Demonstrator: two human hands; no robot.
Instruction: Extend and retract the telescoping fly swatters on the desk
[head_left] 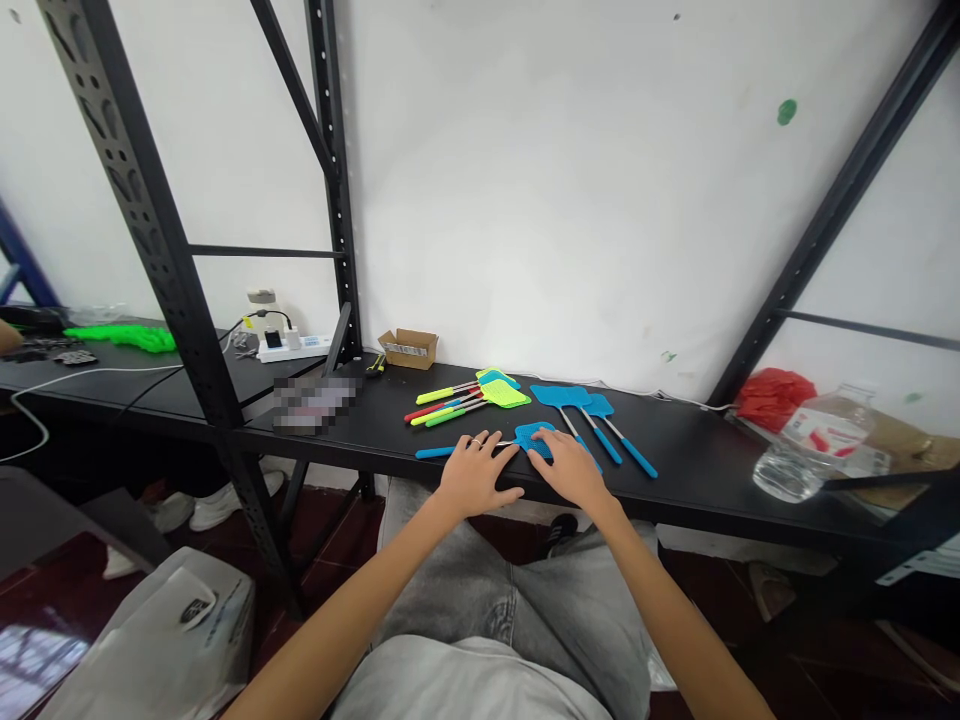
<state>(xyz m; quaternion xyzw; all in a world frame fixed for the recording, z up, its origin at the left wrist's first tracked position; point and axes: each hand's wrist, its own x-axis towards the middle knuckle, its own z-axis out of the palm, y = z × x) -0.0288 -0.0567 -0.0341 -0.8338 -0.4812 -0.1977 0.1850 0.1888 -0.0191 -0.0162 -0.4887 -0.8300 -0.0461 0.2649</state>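
A blue fly swatter (533, 436) lies across the front of the black shelf top, its handle to the left. Fingers spread, my left hand (474, 476) rests over its handle end and metal rod. My right hand (573, 470) lies on the right edge of its head, fingers loosely stretched out and not wrapped round anything. Behind my left hand is a fanned pile of fly swatters (504, 393) with yellow, red, blue and green handles. Three more blue fly swatters (598, 405) lie behind and right of my right hand.
A small open cardboard box (417, 349) stands at the back, with a yellow-black cutter (376, 366) beside it. A power strip (304, 347) is at left. At right lie a large plastic bottle (817, 445) and a red bag (775, 400). Black posts (341, 180) frame the shelf.
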